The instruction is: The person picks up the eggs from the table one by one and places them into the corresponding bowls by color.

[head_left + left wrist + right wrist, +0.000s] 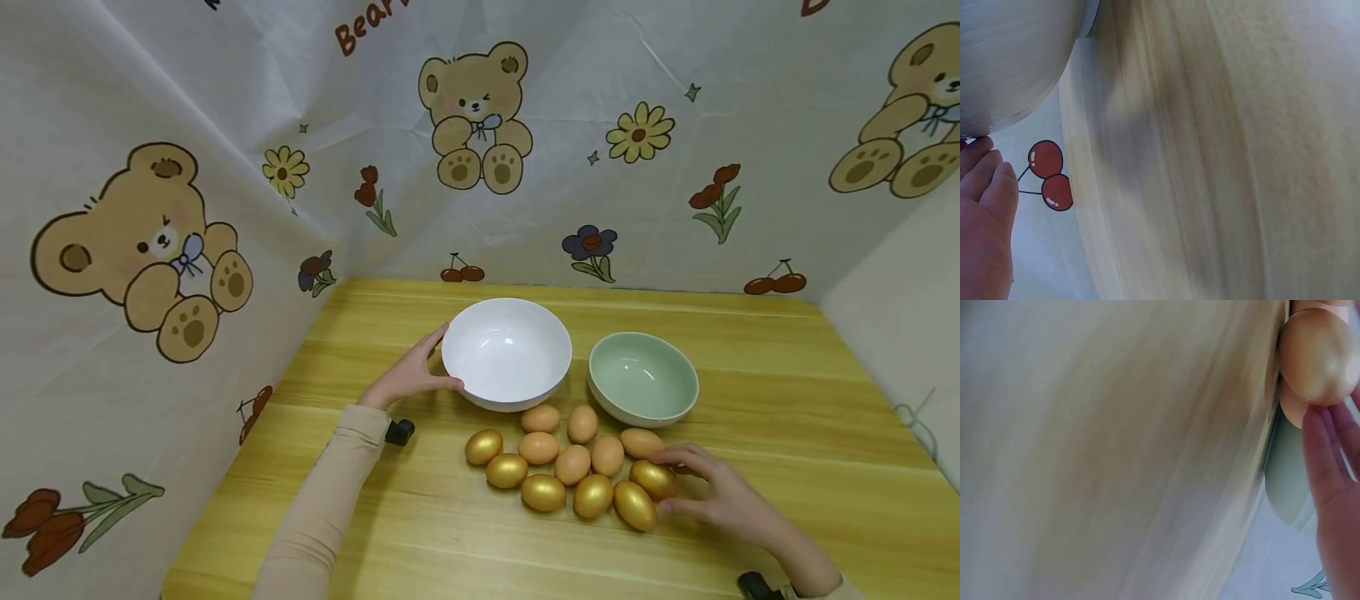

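In the head view, my left hand [408, 375] touches the left side of a white bowl [507, 354], thumb toward the front and fingers farther back. The left wrist view shows straight fingers [991, 181] against the bowl's outer wall [1016, 56]. At the right end of a group of eggs, my right hand [720, 496] pinches a golden egg [654, 480] between fingers and thumb. Its fingertips meet the egg [1319, 356] in the right wrist view, where the thumb is hard to make out. Another golden egg [634, 505] lies beside the thumb.
A green bowl [643, 377] stands right of the white one. Several brown eggs [572, 464] and golden eggs [543, 492] lie close together in front of the bowls on the wooden table [450, 550]. A bear-printed cloth [555, 108] hangs behind.
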### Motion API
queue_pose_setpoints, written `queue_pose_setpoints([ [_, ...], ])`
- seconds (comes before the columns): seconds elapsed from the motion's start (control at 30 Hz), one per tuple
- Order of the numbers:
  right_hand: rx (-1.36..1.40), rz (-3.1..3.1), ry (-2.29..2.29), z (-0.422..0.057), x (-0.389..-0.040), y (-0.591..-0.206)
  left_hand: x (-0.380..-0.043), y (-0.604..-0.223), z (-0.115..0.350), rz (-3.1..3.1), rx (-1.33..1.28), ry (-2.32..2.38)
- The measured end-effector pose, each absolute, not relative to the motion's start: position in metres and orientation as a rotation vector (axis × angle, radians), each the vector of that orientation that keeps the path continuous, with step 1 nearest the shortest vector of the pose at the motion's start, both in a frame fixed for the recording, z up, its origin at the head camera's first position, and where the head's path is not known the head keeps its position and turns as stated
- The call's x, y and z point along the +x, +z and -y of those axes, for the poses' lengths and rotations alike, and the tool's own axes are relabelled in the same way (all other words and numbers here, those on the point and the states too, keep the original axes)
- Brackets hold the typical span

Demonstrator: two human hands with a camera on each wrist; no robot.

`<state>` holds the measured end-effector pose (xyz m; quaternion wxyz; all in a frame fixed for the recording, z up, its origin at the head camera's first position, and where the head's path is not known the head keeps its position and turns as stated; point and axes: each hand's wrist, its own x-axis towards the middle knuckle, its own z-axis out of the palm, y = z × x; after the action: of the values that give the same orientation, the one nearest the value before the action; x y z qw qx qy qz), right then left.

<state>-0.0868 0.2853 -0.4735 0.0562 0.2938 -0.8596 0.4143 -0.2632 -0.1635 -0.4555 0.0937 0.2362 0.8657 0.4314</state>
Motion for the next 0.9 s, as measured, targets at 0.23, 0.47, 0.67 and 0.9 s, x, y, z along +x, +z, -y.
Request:
queue_pose_setpoints([
  [0.23, 0.911, 2.603, 1.323, -0.2870, -0.0892, -0.4776, -0.2621, -0.4543, 0.1634, -2.575, 0.698, 1.277],
  [0.47, 0.908, 2.621, 1.307, -0.2874, -0.0899, -0.4792, -0.2614, -0.4529, 0.1627, -2.579, 0.662, 1.270],
  [0.67, 0.893, 2.651, 1.319, -0.2872, -0.0897, -0.4784, -0.2613, -0.4530, 0.1635, -2.577, 0.660, 1.271],
  [0.9, 0.841, 2.676, 1.414, -0.2888, -0.0884, -0.4735, -0.2600, -0.4514, 0.1636, -2.580, 0.663, 1.261],
])
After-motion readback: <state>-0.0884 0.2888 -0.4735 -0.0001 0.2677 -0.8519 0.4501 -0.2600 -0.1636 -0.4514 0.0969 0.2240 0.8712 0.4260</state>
